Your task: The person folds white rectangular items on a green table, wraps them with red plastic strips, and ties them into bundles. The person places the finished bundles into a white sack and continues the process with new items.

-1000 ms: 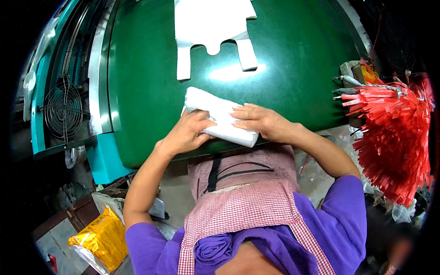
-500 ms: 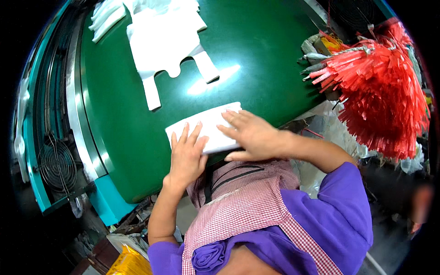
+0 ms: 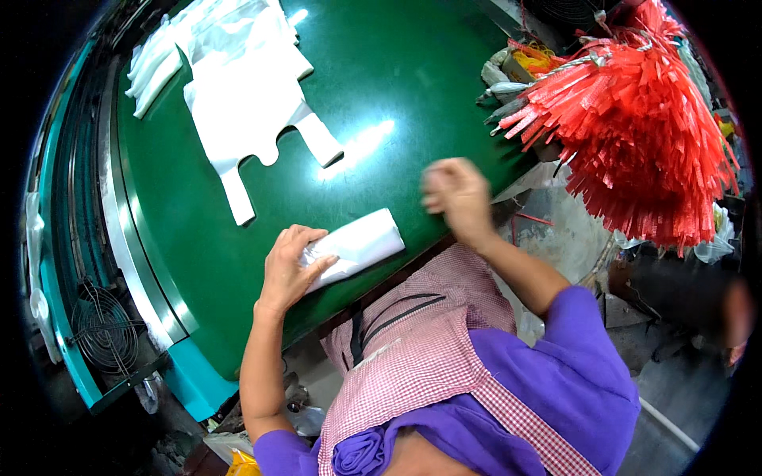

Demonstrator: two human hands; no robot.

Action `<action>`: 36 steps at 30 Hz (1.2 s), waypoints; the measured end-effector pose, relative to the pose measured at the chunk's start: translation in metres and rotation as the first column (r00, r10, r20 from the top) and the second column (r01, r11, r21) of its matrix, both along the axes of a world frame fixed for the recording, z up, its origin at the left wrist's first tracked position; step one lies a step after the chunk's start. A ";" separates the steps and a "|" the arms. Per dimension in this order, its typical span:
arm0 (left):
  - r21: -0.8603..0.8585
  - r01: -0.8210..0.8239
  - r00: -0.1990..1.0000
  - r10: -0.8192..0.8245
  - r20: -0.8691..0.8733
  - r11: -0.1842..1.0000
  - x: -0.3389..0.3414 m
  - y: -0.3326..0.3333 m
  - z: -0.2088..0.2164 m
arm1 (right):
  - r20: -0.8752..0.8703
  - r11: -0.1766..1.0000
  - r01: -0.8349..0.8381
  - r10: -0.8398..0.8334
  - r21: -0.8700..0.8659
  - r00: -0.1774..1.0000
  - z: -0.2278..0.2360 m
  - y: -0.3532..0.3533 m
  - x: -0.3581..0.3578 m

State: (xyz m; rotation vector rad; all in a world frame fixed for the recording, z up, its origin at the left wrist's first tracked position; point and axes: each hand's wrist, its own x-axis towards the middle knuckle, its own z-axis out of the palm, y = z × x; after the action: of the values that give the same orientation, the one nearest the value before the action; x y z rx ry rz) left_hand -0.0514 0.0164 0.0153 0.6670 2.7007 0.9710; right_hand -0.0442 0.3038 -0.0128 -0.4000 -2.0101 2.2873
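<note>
A white bundle of plastic bags (image 3: pixel 355 247), folded into a narrow roll, lies near the front edge of the green belt (image 3: pixel 413 87). My left hand (image 3: pixel 292 266) grips its left end, thumb across the front and fingers over the top. To the right of the bundle, apart from it, my right hand (image 3: pixel 462 198) hangs over the belt with curled fingers. Motion smears its fingertips, so anything in them cannot be made out. Farther back lies a flat stack of white T-shirt bags (image 3: pixel 242 107), its two handles pointing toward me.
More white bags (image 3: pixel 155 67) lie at the belt's far left. At the right hangs a big bunch of red plastic strips (image 3: pixel 627 143), beside bundled ties (image 3: pixel 508 75). A metal rail (image 3: pixel 131 214) edges the belt on the left, near a round wire guard (image 3: pixel 105 329).
The flat white bundle has become a narrower roll. My right hand has left it and moved right, its fingers curling. My left hand has closed on the left end. The whole view has shifted.
</note>
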 end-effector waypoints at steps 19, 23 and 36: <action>0.581 -0.659 0.621 -0.090 0.779 0.478 0.082 -0.053 0.014 | 0.251 -0.114 -0.761 0.966 0.639 0.066 0.021 -0.087 0.035; 0.615 -0.548 0.826 0.252 0.504 0.567 0.036 -0.062 0.037 | -0.166 0.266 -0.539 0.959 0.799 0.228 0.036 -0.050 0.018; 0.495 -0.292 0.955 0.227 0.189 0.818 0.025 -0.017 -0.021 | 0.030 0.354 -0.771 0.900 0.529 0.434 0.016 -0.103 -0.034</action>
State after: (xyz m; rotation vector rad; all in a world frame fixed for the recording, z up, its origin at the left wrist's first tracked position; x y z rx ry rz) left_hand -0.0261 -0.0003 -0.0056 0.2939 2.4611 1.7876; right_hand -0.0778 0.2008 0.0029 1.2629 -2.8747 1.7948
